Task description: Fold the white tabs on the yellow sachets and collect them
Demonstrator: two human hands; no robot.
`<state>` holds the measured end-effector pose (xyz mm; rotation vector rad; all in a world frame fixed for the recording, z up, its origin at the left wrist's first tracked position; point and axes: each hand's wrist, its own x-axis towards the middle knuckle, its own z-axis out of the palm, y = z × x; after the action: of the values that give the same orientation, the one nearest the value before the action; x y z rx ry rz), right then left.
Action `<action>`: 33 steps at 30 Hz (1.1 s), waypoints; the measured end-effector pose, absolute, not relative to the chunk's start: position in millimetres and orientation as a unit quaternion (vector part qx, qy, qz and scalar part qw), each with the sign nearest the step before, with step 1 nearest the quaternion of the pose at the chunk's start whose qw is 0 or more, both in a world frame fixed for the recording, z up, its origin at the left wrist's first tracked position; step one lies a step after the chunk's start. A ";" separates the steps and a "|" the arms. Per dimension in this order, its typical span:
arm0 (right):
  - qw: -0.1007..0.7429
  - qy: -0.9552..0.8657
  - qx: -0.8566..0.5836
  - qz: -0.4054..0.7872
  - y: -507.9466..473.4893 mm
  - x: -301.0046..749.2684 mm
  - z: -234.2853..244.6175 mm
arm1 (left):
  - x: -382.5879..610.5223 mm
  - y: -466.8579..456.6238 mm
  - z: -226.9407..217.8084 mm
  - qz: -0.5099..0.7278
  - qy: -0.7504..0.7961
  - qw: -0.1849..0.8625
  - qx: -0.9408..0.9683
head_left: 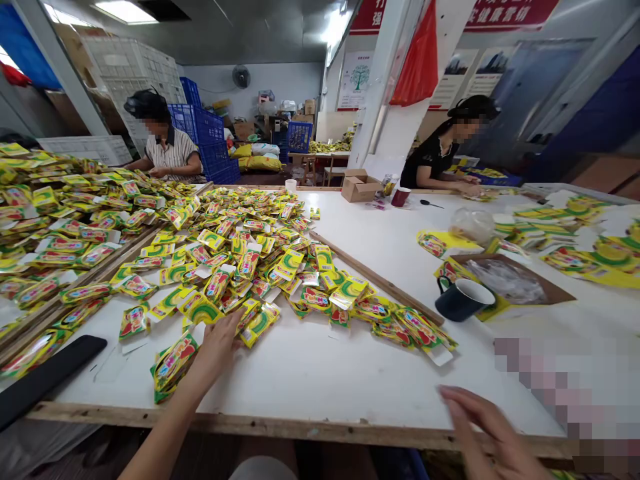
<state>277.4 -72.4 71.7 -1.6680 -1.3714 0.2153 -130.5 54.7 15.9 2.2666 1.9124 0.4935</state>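
Note:
My left hand (pixel 219 341) reaches over the white table (pixel 350 380), fingers stretched toward a heap of yellow-green packets (pixel 240 260). Its fingertips touch a packet (pixel 257 325) at the heap's near edge. Another packet (pixel 173 363) lies just left of that wrist. My right hand (pixel 483 423) hovers at the table's wooden front edge, fingers extended and apart, holding nothing. It is blurred by motion.
A dark mug (pixel 463 299) stands right of centre beside a brown tray (pixel 510 280) with clear plastic. A wooden strip (pixel 375 277) crosses the table. A black flat object (pixel 45 377) lies at left. Two seated people (pixel 167 143) (pixel 445 157) work at the far side.

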 end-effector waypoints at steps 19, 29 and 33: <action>0.475 -0.632 -0.498 0.356 -29.0 131.2 22.2 | -39.0 3.5 69.7 0.369 0.455 0.331 0.740; 0.481 -0.576 -0.506 0.425 -24.3 145.6 10.3 | -18.8 -10.5 13.5 0.483 0.426 0.561 0.521; 0.472 -0.594 -0.490 0.429 -15.3 150.2 12.2 | -21.1 -7.2 10.8 0.470 0.418 0.587 0.510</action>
<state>150.2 -15.3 12.2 -1.2007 -1.4543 1.0504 -21.1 -7.2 10.8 1.1891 0.9753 1.0950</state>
